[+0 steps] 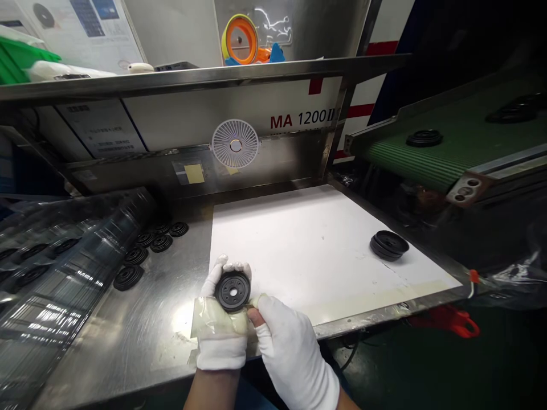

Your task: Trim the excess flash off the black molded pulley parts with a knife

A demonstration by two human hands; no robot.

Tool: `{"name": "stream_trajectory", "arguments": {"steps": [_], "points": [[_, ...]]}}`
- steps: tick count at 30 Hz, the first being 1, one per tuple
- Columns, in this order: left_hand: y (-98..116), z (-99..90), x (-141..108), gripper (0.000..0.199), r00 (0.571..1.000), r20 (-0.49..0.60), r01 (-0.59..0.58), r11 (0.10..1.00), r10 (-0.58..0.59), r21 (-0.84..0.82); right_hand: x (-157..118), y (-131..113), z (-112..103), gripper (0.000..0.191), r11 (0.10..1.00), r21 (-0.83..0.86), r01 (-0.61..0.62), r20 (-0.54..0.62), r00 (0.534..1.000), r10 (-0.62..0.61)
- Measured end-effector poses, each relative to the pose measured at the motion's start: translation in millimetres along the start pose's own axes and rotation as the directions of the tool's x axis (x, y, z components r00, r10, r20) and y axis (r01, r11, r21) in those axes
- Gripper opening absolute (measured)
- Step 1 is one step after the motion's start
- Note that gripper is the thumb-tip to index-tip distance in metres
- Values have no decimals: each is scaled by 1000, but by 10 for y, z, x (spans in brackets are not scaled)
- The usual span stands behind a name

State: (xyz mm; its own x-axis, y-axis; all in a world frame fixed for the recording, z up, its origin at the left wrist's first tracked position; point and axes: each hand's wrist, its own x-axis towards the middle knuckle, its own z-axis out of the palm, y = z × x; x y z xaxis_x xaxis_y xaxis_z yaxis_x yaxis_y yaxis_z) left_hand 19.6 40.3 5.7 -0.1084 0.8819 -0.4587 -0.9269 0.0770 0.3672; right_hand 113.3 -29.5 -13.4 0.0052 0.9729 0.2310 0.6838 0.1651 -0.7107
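A black rubber disc [232, 291] is being gripped right now, held up over the near left corner of the white board [299, 245], with a round central hole ringed by smaller holes. It is cradled by the white-gloved left hand [221, 336], curled closed behind it, while a strip of translucent tape [222, 319] is pinched against its lower edge by the gloved right hand [290, 353], narrowed to a tight grip.

Out on the board, near its right edge, a stack of black discs [389, 245] is seen, two or three high. Six more black discs [145, 239] are laid out on the steel table [128, 341] to the left, and further ones are dimly seen under clear plastic film [64, 273]. Two dark discs [424, 138] are carried on the green conveyor belt [427, 162], far right. "MA 1200 II" is printed on the white machine panel [299, 118], beside a white fan [235, 143].
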Motion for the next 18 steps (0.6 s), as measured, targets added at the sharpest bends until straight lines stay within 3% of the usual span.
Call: {"name": "stream_trajectory", "arguments": {"steps": [3,6,10,18], "points": [[39,9,-36,12,998,44,-42,999,42,7,-9,3,-66,28,988,134,-72,59,996,65],[83,24,-81,18,998,59,16,999,-13,-50,-5,27,-103,31,951,286,-113,77,992,95],[125,-7,-95,26,987,157,56,996,-45,-67,0,72,-95,35,892,420,-168,73,986,152],[126,38,-102,29,992,93,88,993,-81,-75,1,74,-94,35,770,606,-200,77,978,193]]}}
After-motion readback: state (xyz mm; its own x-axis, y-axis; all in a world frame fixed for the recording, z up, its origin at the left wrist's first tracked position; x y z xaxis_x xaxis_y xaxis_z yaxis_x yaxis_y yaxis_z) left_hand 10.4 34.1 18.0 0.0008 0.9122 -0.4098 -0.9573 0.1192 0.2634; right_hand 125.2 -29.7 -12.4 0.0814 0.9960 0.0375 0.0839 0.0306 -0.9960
